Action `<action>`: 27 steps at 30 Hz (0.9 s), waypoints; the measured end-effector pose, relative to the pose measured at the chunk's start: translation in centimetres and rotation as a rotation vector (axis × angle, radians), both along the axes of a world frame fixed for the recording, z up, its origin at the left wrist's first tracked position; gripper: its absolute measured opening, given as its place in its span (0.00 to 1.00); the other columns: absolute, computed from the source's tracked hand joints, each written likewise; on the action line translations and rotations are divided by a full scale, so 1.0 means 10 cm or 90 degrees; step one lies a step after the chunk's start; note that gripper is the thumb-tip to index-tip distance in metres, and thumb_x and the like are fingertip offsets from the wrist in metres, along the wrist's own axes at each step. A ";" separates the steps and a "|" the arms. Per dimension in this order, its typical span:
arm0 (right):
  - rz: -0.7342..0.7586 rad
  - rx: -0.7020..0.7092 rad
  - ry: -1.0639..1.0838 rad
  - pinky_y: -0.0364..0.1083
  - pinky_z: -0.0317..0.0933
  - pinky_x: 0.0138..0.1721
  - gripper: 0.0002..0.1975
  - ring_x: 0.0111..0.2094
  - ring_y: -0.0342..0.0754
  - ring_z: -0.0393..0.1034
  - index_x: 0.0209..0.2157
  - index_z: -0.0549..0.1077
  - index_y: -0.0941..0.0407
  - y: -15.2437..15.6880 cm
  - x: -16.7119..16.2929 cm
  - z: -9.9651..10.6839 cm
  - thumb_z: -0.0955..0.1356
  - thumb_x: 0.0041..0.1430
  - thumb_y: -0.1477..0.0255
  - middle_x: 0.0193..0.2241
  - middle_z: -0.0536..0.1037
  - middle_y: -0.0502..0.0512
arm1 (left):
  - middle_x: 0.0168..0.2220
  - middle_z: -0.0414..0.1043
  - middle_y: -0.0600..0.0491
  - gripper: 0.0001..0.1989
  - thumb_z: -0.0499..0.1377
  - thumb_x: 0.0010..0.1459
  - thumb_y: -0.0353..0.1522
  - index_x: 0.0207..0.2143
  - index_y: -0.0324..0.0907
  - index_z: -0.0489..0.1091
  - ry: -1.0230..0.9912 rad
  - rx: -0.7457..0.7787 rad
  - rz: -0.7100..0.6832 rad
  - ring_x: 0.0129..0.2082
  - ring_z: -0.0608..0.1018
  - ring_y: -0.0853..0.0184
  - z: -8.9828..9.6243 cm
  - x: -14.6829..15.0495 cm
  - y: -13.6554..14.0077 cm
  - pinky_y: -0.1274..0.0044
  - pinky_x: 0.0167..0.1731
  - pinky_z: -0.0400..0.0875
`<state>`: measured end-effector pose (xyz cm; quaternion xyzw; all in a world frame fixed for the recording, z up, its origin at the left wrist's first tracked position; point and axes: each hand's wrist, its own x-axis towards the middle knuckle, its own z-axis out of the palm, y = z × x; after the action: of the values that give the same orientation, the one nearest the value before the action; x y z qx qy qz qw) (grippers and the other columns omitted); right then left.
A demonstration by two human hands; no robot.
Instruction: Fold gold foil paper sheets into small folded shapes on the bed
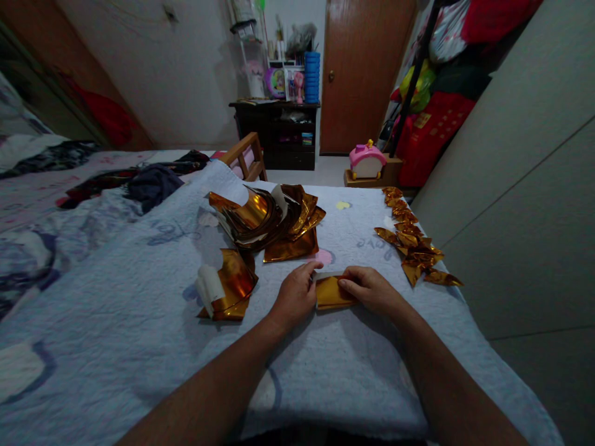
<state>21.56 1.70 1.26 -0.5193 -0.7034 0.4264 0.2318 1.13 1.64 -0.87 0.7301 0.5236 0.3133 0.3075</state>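
Observation:
Both hands hold a folded piece of gold foil paper (333, 293) just above the light blue bedspread. My left hand (296, 293) grips its left edge, thumb and fingers closed on it. At the upper right side, my right hand (370, 288) pinches the same paper with the thumb on top. Beyond my hands lies a curled stack of gold foil sheets (253, 217), fanned out to the right. A smaller curled bundle of gold foil sheets (238, 279), pale underside partly showing, rests left of my left hand. Several folded gold foil pieces (413, 248) lie in a row on the right.
The bedspread (153, 347) covers the surface under my hands. Dark clothes (153, 186) lie at the far left. Beyond the far edge stand a wooden chair (246, 158), a dark cabinet (276, 136) and a pink toy (367, 161). A pale panel (525, 204) rises close on the right.

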 end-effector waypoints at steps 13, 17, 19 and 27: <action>-0.073 0.101 -0.150 0.44 0.55 0.30 0.04 0.27 0.46 0.68 0.29 0.72 0.56 -0.02 -0.10 -0.09 0.67 0.58 0.73 0.26 0.77 0.52 | 0.47 0.79 0.47 0.17 0.53 0.59 0.20 0.46 0.39 0.75 0.082 0.037 0.025 0.49 0.78 0.61 -0.02 -0.01 0.03 0.69 0.54 0.71; -0.087 0.125 -0.164 0.44 0.56 0.32 0.04 0.28 0.47 0.69 0.29 0.71 0.55 -0.03 -0.11 -0.13 0.67 0.58 0.72 0.27 0.78 0.52 | 0.47 0.79 0.47 0.15 0.53 0.61 0.21 0.45 0.39 0.75 0.086 0.038 0.028 0.48 0.78 0.61 -0.03 0.00 0.04 0.69 0.53 0.71; -0.097 0.128 -0.160 0.45 0.57 0.32 0.04 0.29 0.48 0.71 0.30 0.72 0.55 -0.04 -0.11 -0.16 0.67 0.59 0.71 0.28 0.78 0.53 | 0.47 0.79 0.47 0.15 0.52 0.62 0.22 0.45 0.39 0.75 0.084 0.036 0.026 0.48 0.77 0.61 -0.01 0.01 0.04 0.69 0.53 0.70; -0.123 0.133 -0.153 0.46 0.59 0.33 0.06 0.30 0.51 0.73 0.33 0.71 0.54 -0.04 -0.13 -0.20 0.66 0.61 0.67 0.29 0.80 0.55 | 0.45 0.78 0.47 0.10 0.60 0.61 0.30 0.45 0.39 0.75 0.109 0.027 0.020 0.47 0.77 0.59 0.04 0.02 0.01 0.68 0.50 0.70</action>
<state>20.30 1.25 -0.76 -0.6050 -0.7132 0.2614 0.2387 1.35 1.75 -0.42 0.7525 0.5526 0.2653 0.2409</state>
